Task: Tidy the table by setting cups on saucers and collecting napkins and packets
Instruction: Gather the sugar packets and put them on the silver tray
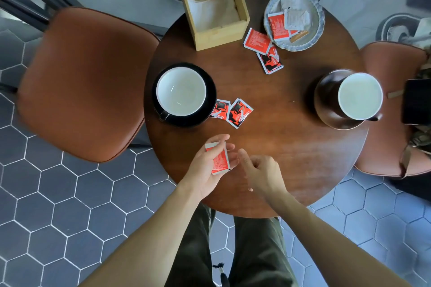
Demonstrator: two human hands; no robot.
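- A red packet (pixel 219 158) lies in the palm of the left hand (pixel 210 165), fingers loosely curled around it, over the near edge of the round wooden table (pixel 279 147).
- The right hand (pixel 261 171) hovers just beside it, fingers half-curled and holding nothing.
- Two red-and-black packets (pixel 233 112) lie mid-table, one tucked against the black saucer (pixel 210 98) on the left, which carries a white-lined cup (pixel 181 91).
- On the right, a second cup (pixel 360 95) sits on a brown saucer (pixel 326 105).
- Two more packets (pixel 263 50) lie far of centre, just beside a pale dish (pixel 318 28) holding red and white packets.
- A wooden napkin box (pixel 214 16) stands at the far edge with a napkin inside.
- Brown chairs (pixel 86 81) flank the table.
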